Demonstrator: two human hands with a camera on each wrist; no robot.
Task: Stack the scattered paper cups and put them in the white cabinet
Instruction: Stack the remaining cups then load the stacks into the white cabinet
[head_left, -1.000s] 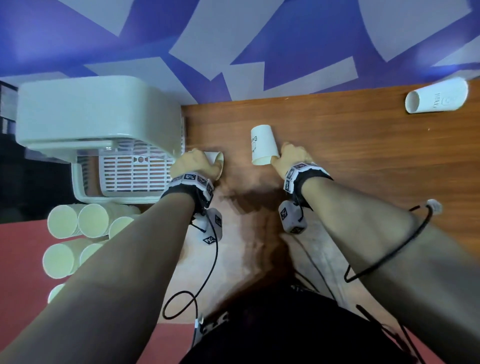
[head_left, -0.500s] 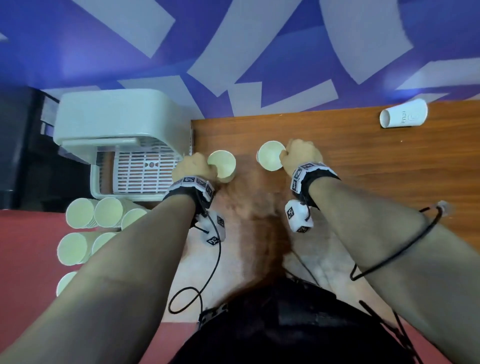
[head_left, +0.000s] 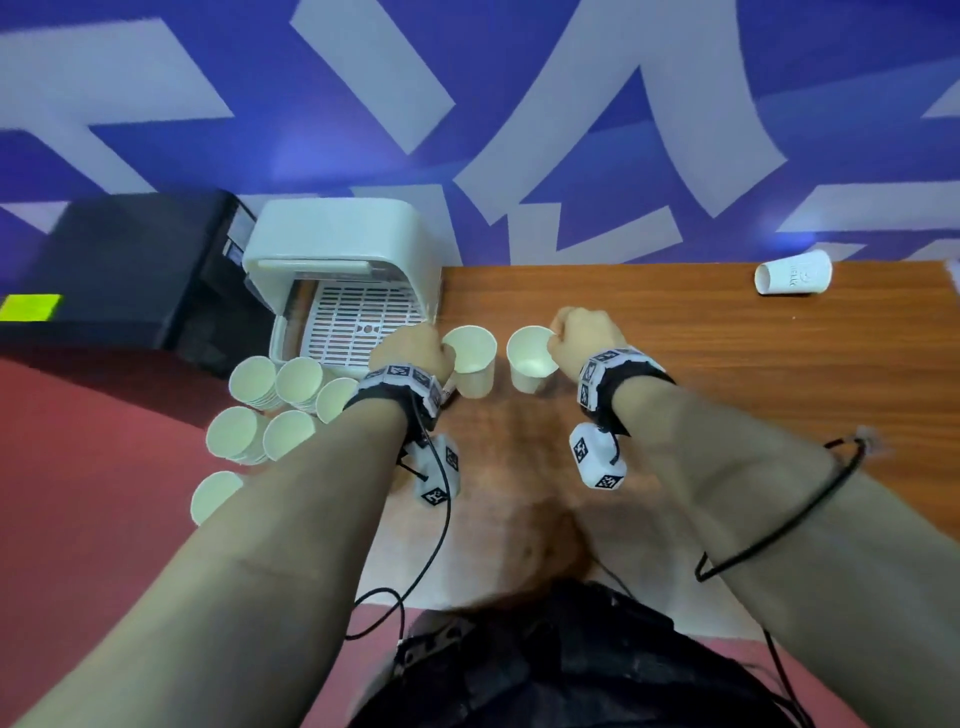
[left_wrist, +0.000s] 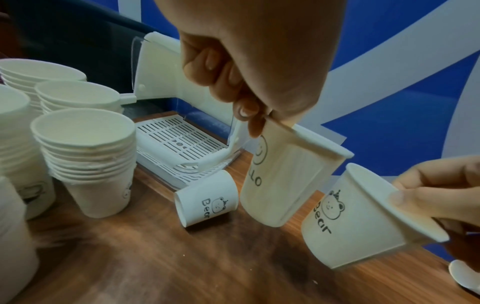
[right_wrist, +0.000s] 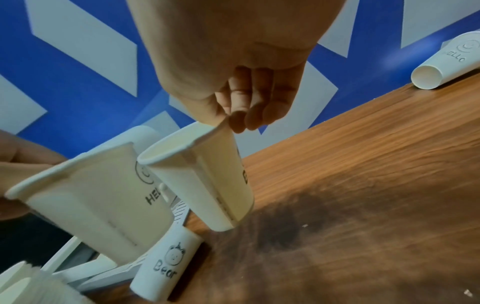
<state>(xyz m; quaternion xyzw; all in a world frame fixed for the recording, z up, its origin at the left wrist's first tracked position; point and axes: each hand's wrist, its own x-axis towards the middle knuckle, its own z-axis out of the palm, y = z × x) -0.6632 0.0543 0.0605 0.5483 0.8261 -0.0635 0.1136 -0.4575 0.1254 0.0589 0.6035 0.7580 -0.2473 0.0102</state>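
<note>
My left hand (head_left: 441, 353) pinches the rim of a white "HELLO" paper cup (head_left: 470, 358), held mouth-up just above the wooden table (head_left: 727, 364). Beside it my right hand (head_left: 553, 338) pinches the rim of a "Bear" cup (head_left: 530, 358), also mouth-up and slightly tilted. The left wrist view shows the HELLO cup (left_wrist: 280, 181) hanging from my fingertips (left_wrist: 253, 125) and the Bear cup (left_wrist: 363, 222) to its right. A third cup (left_wrist: 207, 197) lies on its side under them, in front of the open white cabinet (head_left: 337, 249). Another cup (head_left: 792, 273) lies at the table's far right.
Several stacks of paper cups (head_left: 270, 410) stand left of my left forearm, in front of the cabinet's slotted tray (head_left: 358, 322). A black box (head_left: 130, 270) sits left of the cabinet. A blue and white wall runs behind the table.
Both hands have lifted their cups off the table and turned them mouth-up. The two cups now hang side by side, close together.
</note>
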